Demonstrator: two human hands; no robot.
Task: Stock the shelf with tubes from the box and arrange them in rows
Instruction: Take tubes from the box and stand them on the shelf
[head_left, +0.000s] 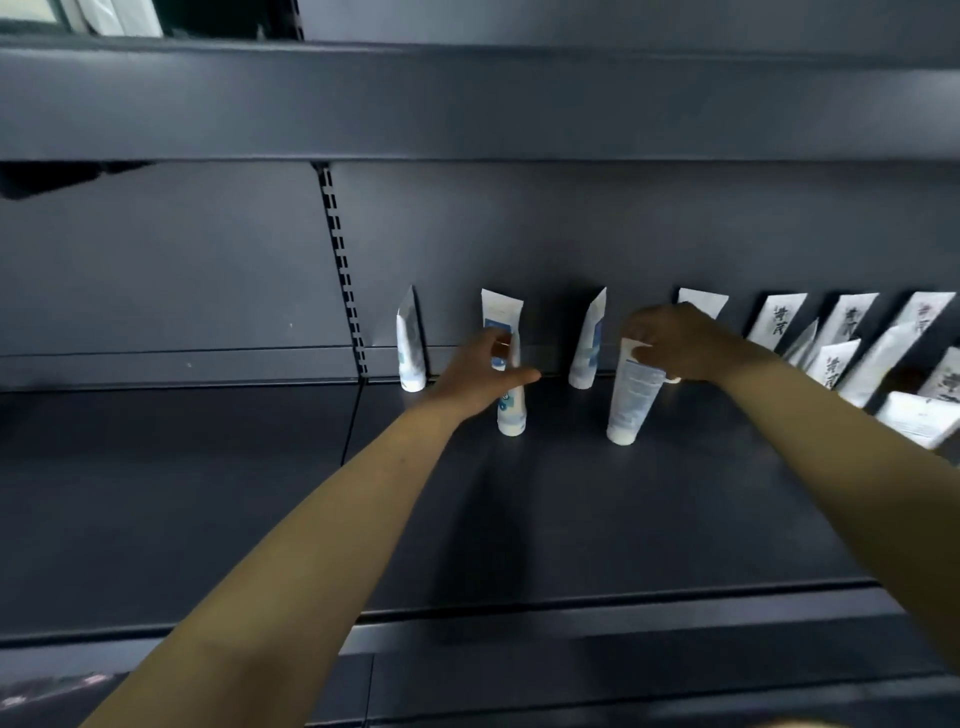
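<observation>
Shelf deck (571, 519) is carrying the stock, with white back-row tubes (410, 353) standing cap-down and leaning on the back panel (208, 260) so they are staying upright, while black-lettered tubes (779, 322) are crowding the right end. Left hand (483, 374) is gripping a blue-printed tube (511, 410) round its middle. Right hand (675, 343) is pinching the crimped top of a plain white tube (631, 400); both tubes are standing on their caps just in front of the back row, probably being steadied and lined up as a second row, and the box is not showing.
</observation>
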